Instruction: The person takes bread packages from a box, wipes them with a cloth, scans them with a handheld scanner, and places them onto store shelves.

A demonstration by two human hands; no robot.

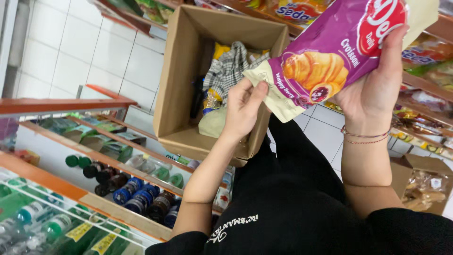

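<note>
White floor tiles (94, 61) and orange-edged shop shelves (61, 105) filled the tilted view, with rows of capped bottles (137, 189) lying on the lower racks at the left. An open brown cardboard box (188, 80) sat propped in front of the person, resting against the shelf edge and the black-clothed body (292, 208). Inside it lay a grey-and-white checked cloth (229, 68) over some yellow packets.

Both forearms were raised from the bottom of the view, elbows bent, bringing a purple and cream plastic snack bag printed with a croissant picture (330, 56) up over the box's right rim. The left hand (243, 108) pinched the bag's lower cream-coloured corner between thumb and fingertips, wrist bent back, the palm turned away from the camera. The right hand (377, 85) cupped the bag from behind and the side, its fingers stretched up along the packet's far edge, gripping it firmly. A thin red string bracelet (365, 137) circled the right wrist. The bag was held tilted, its top pointing to the upper right, clear of the box's contents and near the right-hand shelves (424, 80) stocked with other packets. A smaller cardboard carton (420, 184) with wrapped goods stood on the floor at the lower right.
</note>
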